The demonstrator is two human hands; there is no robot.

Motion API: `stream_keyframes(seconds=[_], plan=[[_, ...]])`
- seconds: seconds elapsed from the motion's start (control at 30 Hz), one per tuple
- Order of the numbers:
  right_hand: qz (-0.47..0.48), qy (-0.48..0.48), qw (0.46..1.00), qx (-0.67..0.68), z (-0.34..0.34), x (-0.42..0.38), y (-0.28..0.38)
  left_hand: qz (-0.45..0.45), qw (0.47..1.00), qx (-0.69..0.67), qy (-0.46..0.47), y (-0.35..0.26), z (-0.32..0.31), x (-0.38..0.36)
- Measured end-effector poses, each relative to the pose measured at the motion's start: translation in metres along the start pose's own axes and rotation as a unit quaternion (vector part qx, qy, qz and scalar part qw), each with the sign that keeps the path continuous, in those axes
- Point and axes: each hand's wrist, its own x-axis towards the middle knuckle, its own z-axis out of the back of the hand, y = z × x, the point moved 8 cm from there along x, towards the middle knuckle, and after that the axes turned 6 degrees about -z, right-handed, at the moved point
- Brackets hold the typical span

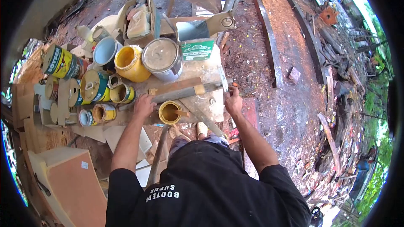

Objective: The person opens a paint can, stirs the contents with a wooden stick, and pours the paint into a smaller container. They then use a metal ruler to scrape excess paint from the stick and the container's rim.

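Note:
A long grey bar [176,95] with a tan patch near its middle lies across the worktable in front of me. At its left end is my left hand [144,106], fingers closed against the bar. My right hand [233,102] is closed by the bar's right end, at a narrow pale strip [223,78]; a small orange piece [235,85] shows above the fingers. Exactly what the right fingers grip is partly hidden. Behind the bar lies a brown wooden strip [179,86]. Between my hands, nearer me, stands an open can of yellow-brown paint [169,112] with a flat stick [182,112] in it.
Several paint cans crowd the left and back, including a yellow-stained tub [131,64], a lidded can [162,59] and a Boysen can [63,62]. A cut-open green-and-white container [197,49] stands at the back right. An orange-brown box [75,185] sits lower left.

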Motion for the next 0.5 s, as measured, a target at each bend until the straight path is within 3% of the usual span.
stream_keyframes(seconds=[0.1, 0.33, 0.5], plan=[[-0.039, 0.007, 0.999, 0.008, 0.021, 0.021, -0.006, -0.008, 1.0, 0.011, -0.008, 0.001, -0.002, 0.001], [0.085, -0.008, 0.993, -0.077, 0.01, 0.034, -0.031, -0.022, 0.999, 0.022, -0.025, -0.001, -0.002, 0.001], [0.093, -0.026, 0.993, -0.073, 0.013, 0.017, -0.054, -0.004, 0.999, 0.042, -0.007, 0.0, -0.003, 0.004]])
